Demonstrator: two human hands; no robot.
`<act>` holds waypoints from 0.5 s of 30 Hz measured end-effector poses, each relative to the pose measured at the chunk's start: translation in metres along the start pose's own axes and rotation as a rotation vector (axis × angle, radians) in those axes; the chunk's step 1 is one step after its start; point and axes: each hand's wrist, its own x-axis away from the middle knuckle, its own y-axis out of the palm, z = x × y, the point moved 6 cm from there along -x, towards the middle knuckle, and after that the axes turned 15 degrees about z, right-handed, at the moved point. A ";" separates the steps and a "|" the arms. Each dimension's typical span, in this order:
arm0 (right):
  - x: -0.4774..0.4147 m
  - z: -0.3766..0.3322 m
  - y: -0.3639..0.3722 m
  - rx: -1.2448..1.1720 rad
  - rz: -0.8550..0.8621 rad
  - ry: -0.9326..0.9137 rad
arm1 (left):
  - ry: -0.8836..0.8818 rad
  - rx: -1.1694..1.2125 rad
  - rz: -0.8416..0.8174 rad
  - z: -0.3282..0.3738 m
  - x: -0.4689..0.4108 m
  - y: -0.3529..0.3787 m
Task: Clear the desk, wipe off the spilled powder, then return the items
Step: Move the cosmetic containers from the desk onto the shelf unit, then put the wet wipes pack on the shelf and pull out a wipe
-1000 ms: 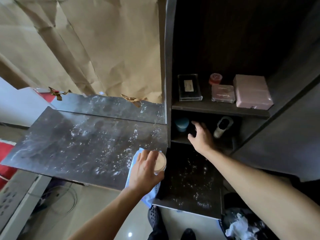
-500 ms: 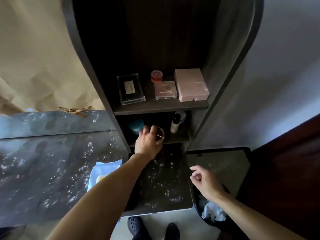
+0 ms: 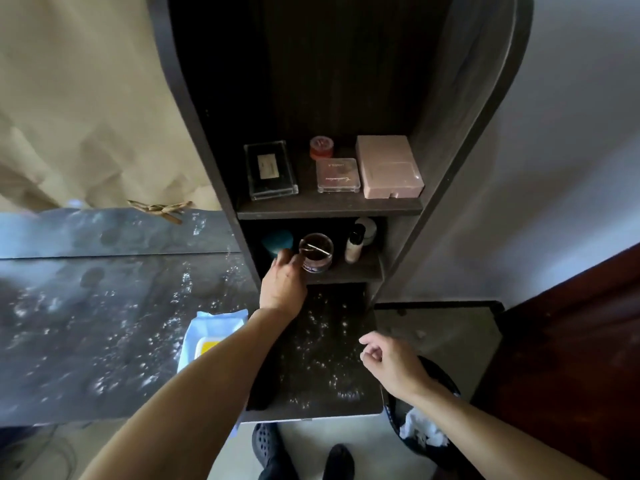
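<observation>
Slack grip of left hand (image 3: 282, 284) touches jar (image 3: 317, 253).

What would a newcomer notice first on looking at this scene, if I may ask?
White powder speckled across the dark desk catches the eye first, on the part in front of the shelves and on the part to their left. Next comes the left hand reaching to a clear jar on the lower shelf. A pink box stands out on the upper shelf.
</observation>
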 end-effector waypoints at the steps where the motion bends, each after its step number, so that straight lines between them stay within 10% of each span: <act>1: -0.003 -0.011 0.004 0.009 -0.018 -0.024 | -0.009 -0.014 0.018 -0.008 0.009 -0.011; 15: -0.026 -0.175 0.131 0.197 -0.306 -0.513 | -0.791 -0.169 0.117 -0.170 0.237 -0.114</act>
